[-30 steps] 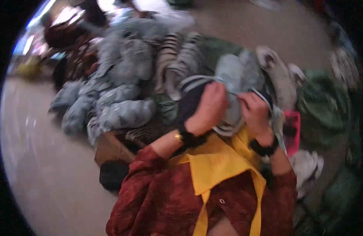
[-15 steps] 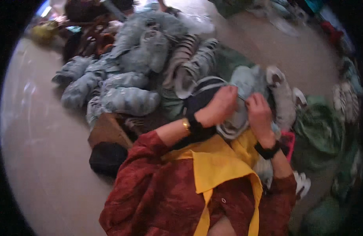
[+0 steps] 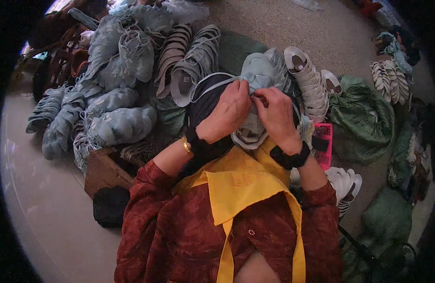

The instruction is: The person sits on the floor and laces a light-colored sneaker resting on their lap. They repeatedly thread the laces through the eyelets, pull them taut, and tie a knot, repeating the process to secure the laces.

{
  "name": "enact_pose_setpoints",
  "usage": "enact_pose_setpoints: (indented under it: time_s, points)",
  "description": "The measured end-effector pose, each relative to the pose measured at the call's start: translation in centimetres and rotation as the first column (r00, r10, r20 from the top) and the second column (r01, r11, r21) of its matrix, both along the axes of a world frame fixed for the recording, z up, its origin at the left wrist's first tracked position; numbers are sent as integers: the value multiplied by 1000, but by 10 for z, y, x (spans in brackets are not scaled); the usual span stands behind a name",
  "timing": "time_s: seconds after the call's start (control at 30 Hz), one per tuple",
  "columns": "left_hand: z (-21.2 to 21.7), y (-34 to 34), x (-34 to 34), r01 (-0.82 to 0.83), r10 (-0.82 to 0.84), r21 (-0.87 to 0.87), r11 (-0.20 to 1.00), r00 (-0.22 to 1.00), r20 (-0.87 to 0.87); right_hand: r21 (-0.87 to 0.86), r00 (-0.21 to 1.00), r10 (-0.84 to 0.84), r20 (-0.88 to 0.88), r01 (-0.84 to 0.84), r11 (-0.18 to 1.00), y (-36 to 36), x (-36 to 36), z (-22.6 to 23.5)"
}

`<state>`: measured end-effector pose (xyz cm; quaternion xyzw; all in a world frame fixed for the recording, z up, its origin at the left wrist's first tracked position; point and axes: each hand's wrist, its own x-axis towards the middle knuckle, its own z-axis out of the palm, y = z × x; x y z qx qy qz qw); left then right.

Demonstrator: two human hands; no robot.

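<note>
While both wrists bend inward, left hand (image 3: 229, 111), right hand (image 3: 275, 113), each grip pinching pale shoe (image 3: 255, 78) (sole down)

Heaps of pale blue shoes (image 3: 109, 94) and green sacks (image 3: 363, 118) crowding both hands; bare floor (image 3: 43, 207) only far left.

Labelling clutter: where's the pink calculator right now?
In the head view the pink calculator lies on the person's right, just beyond the right hand, between the yellow apron and the green sack.
</note>
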<state>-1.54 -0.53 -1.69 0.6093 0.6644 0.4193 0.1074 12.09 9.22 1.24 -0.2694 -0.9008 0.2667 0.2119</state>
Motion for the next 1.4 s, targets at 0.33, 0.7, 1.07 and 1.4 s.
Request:
enact_pose_setpoints:
  time_s: [0.33,0.7,1.07,1.4]
  points:
    - [-8,3,0,-22,22,-10,1000,1000,13,51,998,-52,34,50,997,-9,-8,0]
    - [-11,5,1,-28,26,11,1000,986,162,-86,995,-102,17,103,991,-8,-6,-3]
    - [-8,5,6,-88,82,33,996,983,162,-72,993,-114,-23,112,991,-3,-9,-7]
    - [-5,2,4,-87,79,68,994,991,110,-1,997,-44,-69,44,999,-10,7,-1]
